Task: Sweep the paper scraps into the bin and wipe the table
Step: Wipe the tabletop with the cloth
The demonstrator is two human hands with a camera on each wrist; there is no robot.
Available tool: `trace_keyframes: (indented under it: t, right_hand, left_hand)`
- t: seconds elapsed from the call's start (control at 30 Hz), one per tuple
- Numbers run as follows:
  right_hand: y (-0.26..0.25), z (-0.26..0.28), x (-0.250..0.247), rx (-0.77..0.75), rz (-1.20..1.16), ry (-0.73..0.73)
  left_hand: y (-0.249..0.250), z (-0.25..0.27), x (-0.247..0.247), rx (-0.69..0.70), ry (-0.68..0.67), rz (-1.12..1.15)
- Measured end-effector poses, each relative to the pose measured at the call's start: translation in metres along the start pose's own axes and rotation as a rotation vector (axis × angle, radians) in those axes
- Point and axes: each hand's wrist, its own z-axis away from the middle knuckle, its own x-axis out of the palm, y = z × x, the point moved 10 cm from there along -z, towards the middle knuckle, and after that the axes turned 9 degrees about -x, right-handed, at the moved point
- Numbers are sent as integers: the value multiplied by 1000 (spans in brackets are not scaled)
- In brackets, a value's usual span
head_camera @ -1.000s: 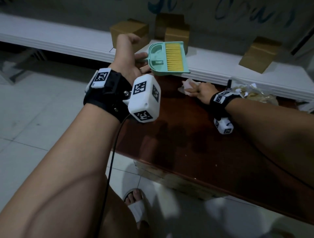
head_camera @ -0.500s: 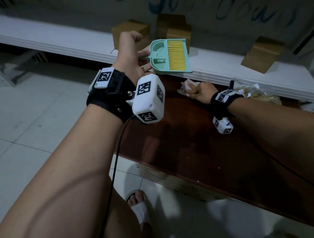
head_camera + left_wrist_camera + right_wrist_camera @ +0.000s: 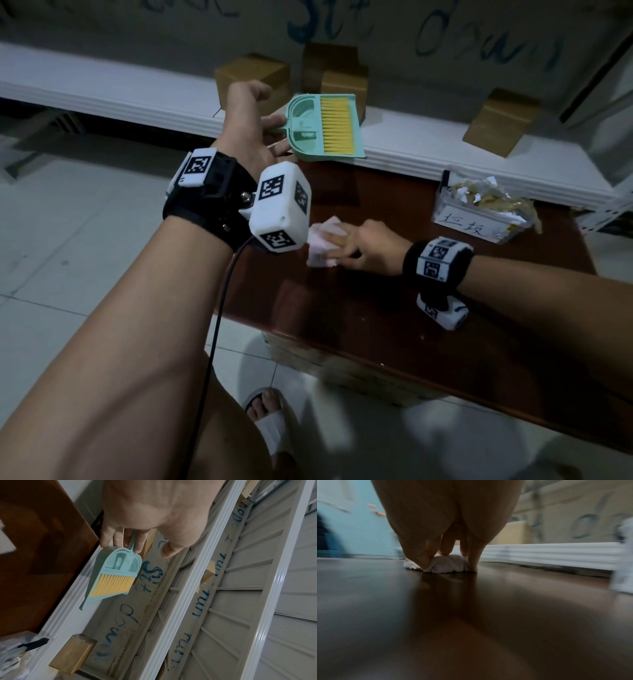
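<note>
The left hand (image 3: 251, 130) is up in the air, above the far left corner of the brown table (image 3: 376, 308). Its fingers (image 3: 109, 536) curl around the thin handle of a green dustpan (image 3: 325, 128), and the thumb sticks out to the side. A little brush with yellow bristles (image 3: 113, 585) sits clipped inside the dustpan. The dustpan does not touch the table (it hangs in front of the white ledge behind the table).

The right hand (image 3: 373, 250) is down on the table, near the left side. It presses a crumpled white cloth (image 3: 322, 246) flat against the wood. From the right wrist view, the fingertips (image 3: 423, 562) bend down around the cloth (image 3: 447, 563) and pinch its edges, and some of them touch the table (image 3: 471, 615) too. That picture is blurry at the sides.

The bin (image 3: 479, 219) is a clear box at the far right corner of the table. It has black writing on a white label on the front. Paper scraps (image 3: 486, 195) are piled inside it, white and yellowish ones, and they poke up over the rim. The bin is well apart from the cloth.

Brown cardboard boxes (image 3: 253, 82) stand on the white ledge (image 3: 120, 96) behind the table. The wall above them has blue writing on it. Below the table, a foot in a white sandal (image 3: 270, 421) stands on the pale floor tiles.
</note>
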Motion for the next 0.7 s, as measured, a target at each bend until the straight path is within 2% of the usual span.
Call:
trace_keyframes:
  t: [0.07,0.17,0.27,0.33,0.47,0.7]
  right_hand:
    - [-26,11,5,-66,-44,38]
    - [-57,30,3,-87,-139,50]
    - [-78,35,22,-157,-129,-38]
    - [-94,37,39,-257,-69,-84]
    - [-119,47,33,-480,-153,57]
    - [-128,49,24,-630,-115,124]
  left_hand:
    - [0,0,0,6,-4,1]
    - [-1,0,1,14,-5,-18]
    - [-1,1,4,6,-20,-20]
    - [-2,0,5,1,-29,-15]
    - [-5,-2,7,-7,-35,-4]
    - [-3,-9,6,-3,-31,1]
